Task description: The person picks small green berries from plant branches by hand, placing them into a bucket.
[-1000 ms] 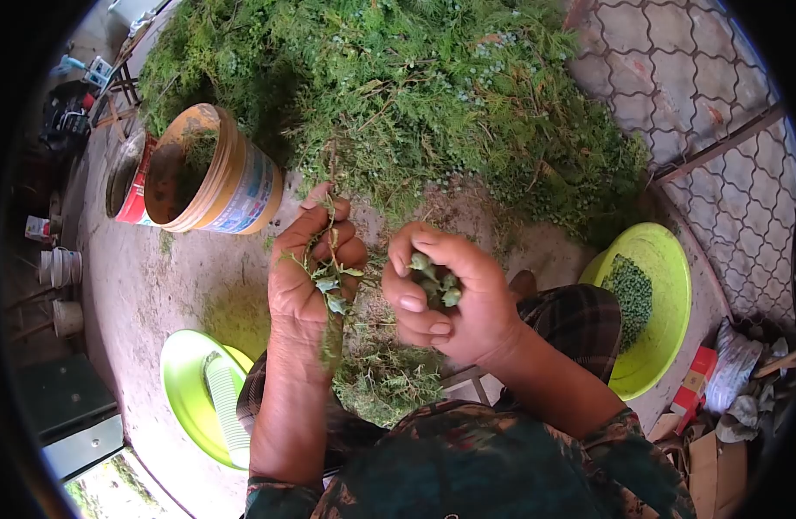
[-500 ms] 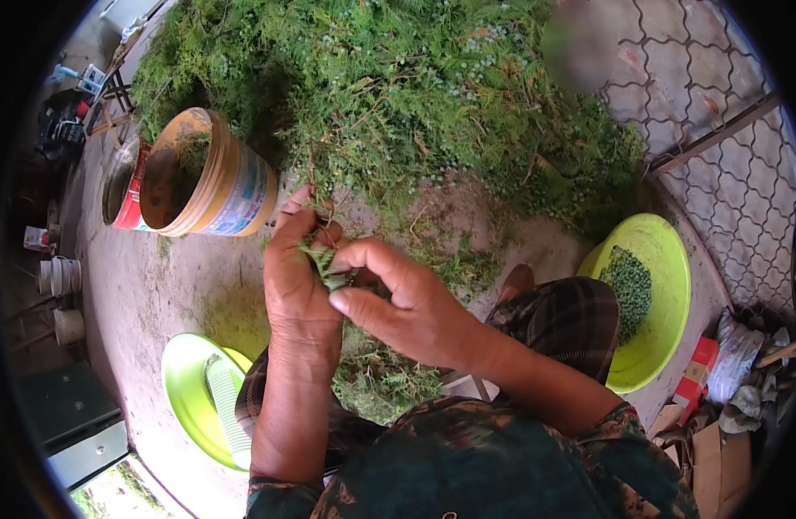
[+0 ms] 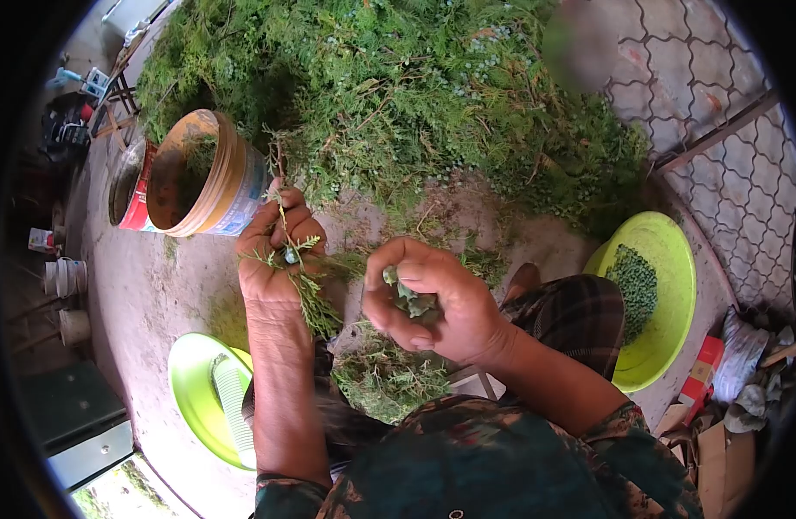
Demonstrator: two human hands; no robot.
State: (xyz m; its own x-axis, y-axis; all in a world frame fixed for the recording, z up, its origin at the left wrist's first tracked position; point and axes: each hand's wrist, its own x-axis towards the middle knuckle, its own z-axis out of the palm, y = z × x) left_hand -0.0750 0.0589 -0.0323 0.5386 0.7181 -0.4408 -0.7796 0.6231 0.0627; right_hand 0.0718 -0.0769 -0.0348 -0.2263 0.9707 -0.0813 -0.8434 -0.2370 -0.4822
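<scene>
My left hand (image 3: 277, 251) grips a thin evergreen sprig (image 3: 310, 294) whose leafy end hangs down over the wrist. One pale blue-green berry (image 3: 291, 255) shows on the sprig. To the right of it, my right hand (image 3: 441, 303) is curled around several green berries (image 3: 411, 298), cupped in the palm. The two hands are apart. Beyond them lies a big heap of evergreen branches (image 3: 398, 95) dotted with similar berries. A yellow-green basin (image 3: 670, 320) at my right holds a pile of picked berries (image 3: 632, 290).
An orange-brown bucket (image 3: 225, 186) with some greenery inside stands at left beside a red bucket (image 3: 137, 186). Nearer lies a green basin (image 3: 186, 389) with a ridged board (image 3: 234, 411). Stripped sprigs (image 3: 385, 376) lie between my legs. Cardboard (image 3: 727, 458) sits at lower right.
My hands have moved apart: the left shifted left with the sprig, and the right drew away to the right, turning to show the berries in its palm.
</scene>
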